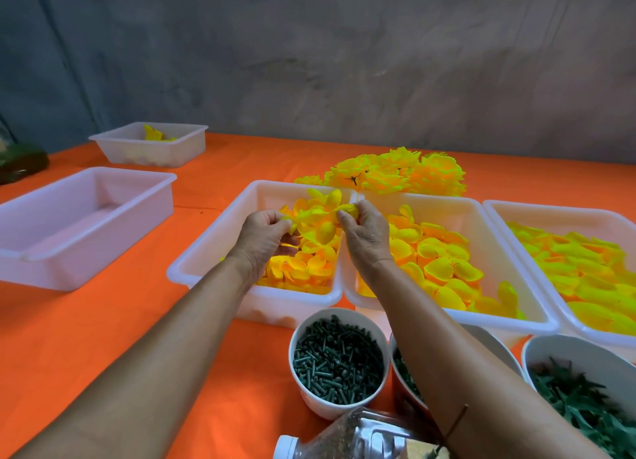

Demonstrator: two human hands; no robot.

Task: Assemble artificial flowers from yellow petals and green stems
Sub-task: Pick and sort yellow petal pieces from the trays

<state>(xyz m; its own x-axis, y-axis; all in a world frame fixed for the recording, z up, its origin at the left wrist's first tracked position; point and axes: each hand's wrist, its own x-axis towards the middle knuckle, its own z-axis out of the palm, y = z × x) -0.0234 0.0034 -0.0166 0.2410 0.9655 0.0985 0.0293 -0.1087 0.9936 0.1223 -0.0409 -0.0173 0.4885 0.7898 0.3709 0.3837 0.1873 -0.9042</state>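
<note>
My left hand (pixel 263 238) and my right hand (pixel 364 233) both pinch a yellow petal cluster (pixel 318 217), held between them above a white tray (pixel 206 252) of loose yellow petals. Two more white trays (pixel 488 231) (pixel 564 214) to the right hold yellow petals as well. A pile of assembled yellow flowers (pixel 399 173) lies behind the trays. At the front, a white bowl (pixel 339 359) holds small green stem pegs. A second bowl (pixel 406 372) sits partly hidden under my right forearm. A third bowl (pixel 585 389) holds green leaf-like pieces.
An empty white tray (pixel 82 224) stands at the left on the orange tablecloth (pixel 103 321). A smaller tray (pixel 151 145) with a few yellow pieces sits at the back left. A clear plastic bottle (pixel 354 438) lies at the front edge. A dark green object (pixel 20 162) sits far left.
</note>
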